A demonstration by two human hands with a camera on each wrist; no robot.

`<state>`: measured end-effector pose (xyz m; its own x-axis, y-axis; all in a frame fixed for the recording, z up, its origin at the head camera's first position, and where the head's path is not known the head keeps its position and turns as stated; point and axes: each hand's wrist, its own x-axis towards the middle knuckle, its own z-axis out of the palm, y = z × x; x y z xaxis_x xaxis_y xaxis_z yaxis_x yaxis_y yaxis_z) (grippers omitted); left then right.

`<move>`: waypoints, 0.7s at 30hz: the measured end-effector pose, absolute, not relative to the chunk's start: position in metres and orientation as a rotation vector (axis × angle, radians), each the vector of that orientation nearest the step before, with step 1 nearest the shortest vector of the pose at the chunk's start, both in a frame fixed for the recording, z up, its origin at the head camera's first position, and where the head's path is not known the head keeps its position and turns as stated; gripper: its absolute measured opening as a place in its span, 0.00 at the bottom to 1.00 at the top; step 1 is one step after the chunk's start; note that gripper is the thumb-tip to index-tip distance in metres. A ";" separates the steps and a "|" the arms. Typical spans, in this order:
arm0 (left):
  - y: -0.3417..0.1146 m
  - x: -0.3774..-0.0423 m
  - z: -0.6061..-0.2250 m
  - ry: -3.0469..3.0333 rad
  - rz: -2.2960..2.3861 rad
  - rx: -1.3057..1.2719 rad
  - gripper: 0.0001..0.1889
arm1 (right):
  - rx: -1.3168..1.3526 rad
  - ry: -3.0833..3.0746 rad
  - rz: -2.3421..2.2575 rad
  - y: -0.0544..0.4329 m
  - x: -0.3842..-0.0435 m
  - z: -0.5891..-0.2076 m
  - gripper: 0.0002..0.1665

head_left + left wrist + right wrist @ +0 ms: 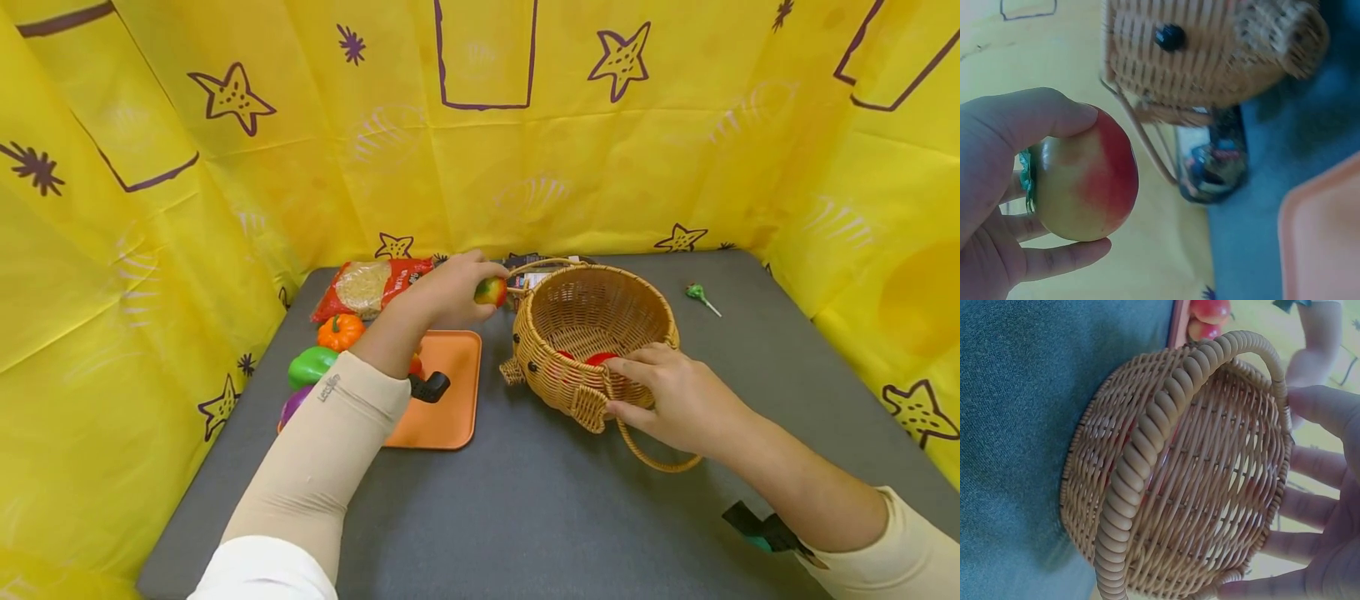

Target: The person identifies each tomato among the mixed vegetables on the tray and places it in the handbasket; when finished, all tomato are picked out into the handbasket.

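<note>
My left hand (pixel 457 287) holds a red and yellow-green apple (pixel 1088 178) with a green tie at its stem. It is raised beside the wicker basket (pixel 540 379), just left of the rim. The basket has an animal face, with black eyes and a snout toward the left. My right hand (pixel 678 400) grips the basket's near rim, fingers over the edge and thumb outside by the wicker ear (pixel 590 408). Something red (pixel 602 358) lies inside, partly hidden by the rim and fingers. One looped handle (pixel 1141 447) hangs down on the near side.
Left of the basket lies an orange tray (pixel 457 417), partly under my left arm. Beyond are a red bag (pixel 360 287), a toy pumpkin (pixel 341 332), a green pepper (pixel 311 367) and something purple (pixel 294 404). A green lollipop (pixel 697 293) lies right; a dark package (pixel 1213 159) stands behind the basket.
</note>
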<state>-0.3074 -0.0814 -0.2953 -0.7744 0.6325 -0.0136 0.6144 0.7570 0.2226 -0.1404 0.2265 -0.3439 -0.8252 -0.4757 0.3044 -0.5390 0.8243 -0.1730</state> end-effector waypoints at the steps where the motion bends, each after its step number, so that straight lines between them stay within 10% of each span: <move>1: -0.078 -0.306 -0.293 2.860 0.320 1.026 0.29 | 0.779 -2.762 0.370 0.227 -0.141 -0.344 0.30; 21: 0.001 -0.286 -0.277 2.764 0.195 1.214 0.30 | 0.778 -2.746 0.364 0.228 -0.141 -0.346 0.30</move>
